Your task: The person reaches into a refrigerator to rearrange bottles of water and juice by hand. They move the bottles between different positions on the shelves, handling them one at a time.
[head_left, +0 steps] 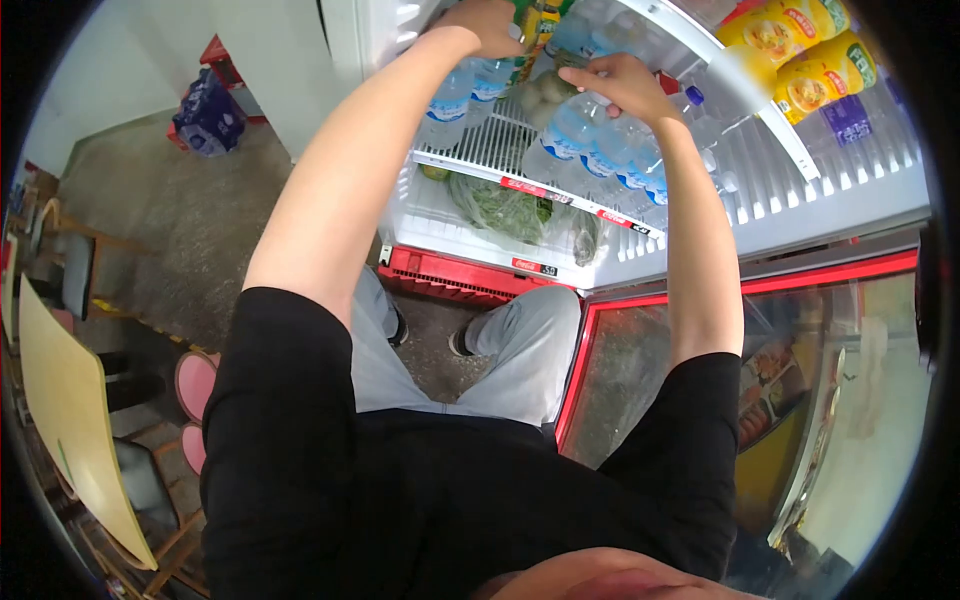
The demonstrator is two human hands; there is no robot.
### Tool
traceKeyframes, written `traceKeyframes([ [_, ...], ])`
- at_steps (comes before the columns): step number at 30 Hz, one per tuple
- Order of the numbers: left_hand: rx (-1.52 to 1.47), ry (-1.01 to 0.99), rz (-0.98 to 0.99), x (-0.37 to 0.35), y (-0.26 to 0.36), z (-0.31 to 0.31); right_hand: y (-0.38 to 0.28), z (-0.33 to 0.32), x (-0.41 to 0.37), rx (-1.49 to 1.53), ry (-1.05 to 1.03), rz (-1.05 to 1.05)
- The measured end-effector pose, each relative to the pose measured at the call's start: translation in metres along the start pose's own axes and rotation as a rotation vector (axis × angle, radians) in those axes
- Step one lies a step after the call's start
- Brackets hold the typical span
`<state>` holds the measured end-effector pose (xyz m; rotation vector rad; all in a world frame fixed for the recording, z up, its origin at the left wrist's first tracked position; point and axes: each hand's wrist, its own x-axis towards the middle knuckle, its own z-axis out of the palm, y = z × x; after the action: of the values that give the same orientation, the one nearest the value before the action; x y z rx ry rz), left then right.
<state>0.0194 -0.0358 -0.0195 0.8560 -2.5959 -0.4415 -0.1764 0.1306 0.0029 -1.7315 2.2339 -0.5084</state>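
Inside an open drinks fridge, my left hand (487,27) is at the upper left, its fingers curled over the tops of the water bottles (452,95) there. Its fingertips are partly hidden. My right hand (628,84) is closed at the neck of a clear water bottle (572,128) with a blue-and-white label, with the index finger stretched past the cap. That bottle heads a row of similar bottles on the white wire shelf (480,147). Between the two groups, a bag of pale round produce (545,98) lies farther back, beside a green-and-yellow package (535,40).
A bag of leafy greens (505,207) lies on the bottom level. Yellow bottles (825,77) stand on the upper shelf (745,70). The red-framed glass door (625,375) hangs open at my right. A wooden table (70,420) and pink stools (197,386) are at the left.
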Motion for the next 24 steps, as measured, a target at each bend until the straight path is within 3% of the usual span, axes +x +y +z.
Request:
traceKeyframes([
  [24, 0.066, 0.044, -0.009, 0.001, -0.005, 0.003, 0.004, 0.004, 0.002, 0.003, 0.012, -0.013],
])
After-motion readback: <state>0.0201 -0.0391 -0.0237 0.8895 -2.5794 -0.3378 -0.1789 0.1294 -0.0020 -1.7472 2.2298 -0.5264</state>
